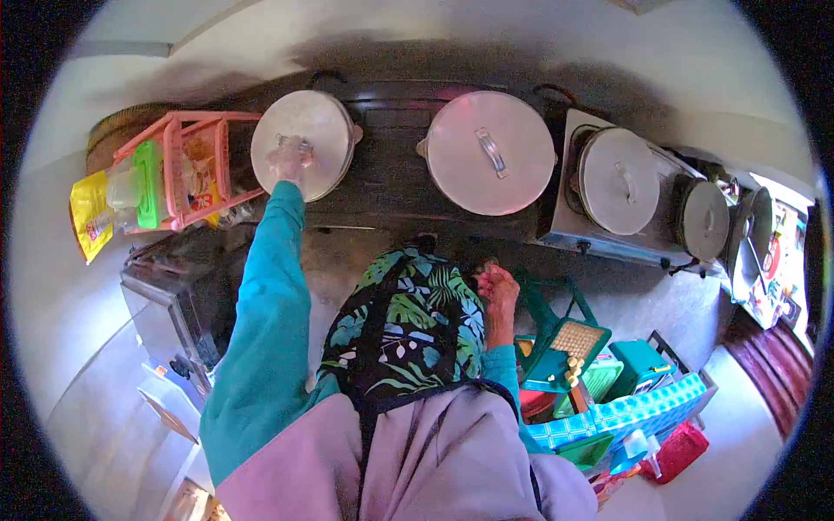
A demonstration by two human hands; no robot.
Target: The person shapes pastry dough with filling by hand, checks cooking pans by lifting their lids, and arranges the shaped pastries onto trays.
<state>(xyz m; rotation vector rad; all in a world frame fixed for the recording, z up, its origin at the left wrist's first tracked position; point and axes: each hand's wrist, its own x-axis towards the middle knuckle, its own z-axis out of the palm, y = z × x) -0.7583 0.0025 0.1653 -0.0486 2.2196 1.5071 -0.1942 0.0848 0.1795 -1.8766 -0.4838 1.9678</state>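
Observation:
My left hand (291,161) reaches far forward, its fingers closed round the handle on the round metal lid (326,130) of the left pot. That lid lies level over the pot. My right hand (499,293) is low beside the leaf-patterned apron (417,321), fingers curled; whether anything is in them I cannot make out. To the right of my left hand, a second pot carries a wide lid (491,174) with a metal handle (491,153) on top.
A pink basket (178,174) with packets stands left of the pots. On the right, a stove (565,217) bears more lidded pots (618,181). A green stool-like item (565,347) and a blue-checked cloth (643,408) are below right. A dark glass-sided case (187,295) stands lower left.

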